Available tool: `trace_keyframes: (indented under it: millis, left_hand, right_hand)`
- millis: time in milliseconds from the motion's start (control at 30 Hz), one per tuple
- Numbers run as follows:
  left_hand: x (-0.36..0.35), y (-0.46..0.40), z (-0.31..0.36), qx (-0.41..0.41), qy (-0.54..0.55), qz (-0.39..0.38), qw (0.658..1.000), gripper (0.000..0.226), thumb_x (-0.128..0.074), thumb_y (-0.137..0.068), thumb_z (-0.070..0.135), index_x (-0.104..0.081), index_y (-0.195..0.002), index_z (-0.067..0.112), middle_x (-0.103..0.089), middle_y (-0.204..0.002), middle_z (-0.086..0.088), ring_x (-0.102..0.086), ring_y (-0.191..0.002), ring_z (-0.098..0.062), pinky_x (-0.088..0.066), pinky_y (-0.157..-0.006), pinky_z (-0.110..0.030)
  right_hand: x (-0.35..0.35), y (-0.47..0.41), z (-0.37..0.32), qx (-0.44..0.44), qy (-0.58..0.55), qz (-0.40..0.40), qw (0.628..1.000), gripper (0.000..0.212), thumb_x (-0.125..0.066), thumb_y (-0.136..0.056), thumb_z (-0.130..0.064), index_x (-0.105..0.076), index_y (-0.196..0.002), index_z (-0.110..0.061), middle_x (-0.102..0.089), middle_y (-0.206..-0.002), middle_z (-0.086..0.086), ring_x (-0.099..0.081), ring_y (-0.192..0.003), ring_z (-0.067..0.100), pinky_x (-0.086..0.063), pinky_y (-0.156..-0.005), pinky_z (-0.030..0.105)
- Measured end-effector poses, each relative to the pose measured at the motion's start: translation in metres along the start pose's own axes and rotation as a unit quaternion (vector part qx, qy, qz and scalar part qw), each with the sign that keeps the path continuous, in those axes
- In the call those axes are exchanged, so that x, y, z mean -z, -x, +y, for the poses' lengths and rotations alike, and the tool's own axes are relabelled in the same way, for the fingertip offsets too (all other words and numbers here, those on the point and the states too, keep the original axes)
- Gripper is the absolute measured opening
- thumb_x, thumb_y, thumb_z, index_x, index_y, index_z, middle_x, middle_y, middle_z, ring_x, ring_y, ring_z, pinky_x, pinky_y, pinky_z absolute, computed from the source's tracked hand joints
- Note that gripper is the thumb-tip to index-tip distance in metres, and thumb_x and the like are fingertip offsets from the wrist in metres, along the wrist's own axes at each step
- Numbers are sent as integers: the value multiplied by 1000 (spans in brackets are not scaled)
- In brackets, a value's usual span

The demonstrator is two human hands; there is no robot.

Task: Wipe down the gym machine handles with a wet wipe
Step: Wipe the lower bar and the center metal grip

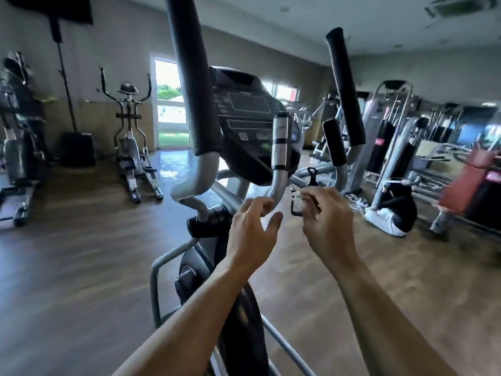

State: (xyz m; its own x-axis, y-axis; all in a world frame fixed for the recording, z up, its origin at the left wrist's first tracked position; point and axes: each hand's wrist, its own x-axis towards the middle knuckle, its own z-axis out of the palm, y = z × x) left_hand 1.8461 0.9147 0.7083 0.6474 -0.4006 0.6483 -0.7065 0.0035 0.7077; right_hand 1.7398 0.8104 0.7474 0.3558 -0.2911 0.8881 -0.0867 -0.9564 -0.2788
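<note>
An elliptical machine stands right in front of me. Its long black foam handles rise at the left and the right. A short silver inner handle stands before the console, and a short black grip is to its right. My left hand is raised just below the silver handle's bent tube, with curled fingers apart and nothing in them. My right hand is level with it, its fingertips pinched together near a black wire holder. A small pale bit shows at those fingertips. I cannot tell whether it is a wipe.
A second elliptical stands at the back left near a bright door. Weight machines fill the right side, with a dark bag on the wooden floor. The grey frame rails of my machine run below my forearms.
</note>
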Motion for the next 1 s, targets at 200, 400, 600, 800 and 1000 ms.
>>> trace_keyframes:
  millis: [200, 400, 600, 800, 1000]
  left_hand:
    - [8, -69, 22, -23, 42, 47, 998, 31, -65, -87, 34, -58, -116, 24, -55, -109, 6, -56, -90, -4, -49, -82, -26]
    - [-2, -91, 11, 41, 115, 20, 992, 38, -64, -80, 44, -61, -113, 25, -63, -102, 6, -63, -87, -9, -55, -83, -36]
    - [-11, -88, -5, 84, 250, -32, 964, 29, -71, -74, 32, -68, -102, 26, -72, -94, 0, -70, -85, -17, -58, -80, -44]
    - [-11, -89, -7, 77, 267, -18, 960, 26, -74, -82, 26, -65, -107, 26, -72, -88, 9, -69, -75, -4, -58, -68, -23]
    - [-8, -89, -8, 103, 293, -48, 950, 26, -72, -83, 32, -62, -106, 37, -72, -89, 11, -70, -71, -4, -60, -72, -36]
  right_hand:
    - [-16, -87, -18, 46, 35, 43, 997, 17, -63, -87, -2, -70, -101, -10, -64, -94, 7, -60, -81, 14, -48, -76, 20]
    - [-40, -122, -22, 89, 105, -16, 990, 18, -61, -88, -4, -71, -100, -12, -63, -94, 5, -62, -80, 16, -56, -75, 32]
    - [-44, -102, -21, 69, 124, -46, 989, 18, -65, -87, -6, -73, -102, -12, -58, -90, -2, -60, -80, 11, -54, -76, 29]
    - [-32, -87, -29, 60, 159, -100, 980, 19, -69, -86, -7, -74, -102, -14, -56, -84, -3, -56, -75, 7, -50, -72, 20]
    - [-39, -117, -36, 79, 194, -81, 975, 17, -67, -85, -6, -67, -100, -14, -57, -87, -1, -54, -72, 10, -51, -68, 24]
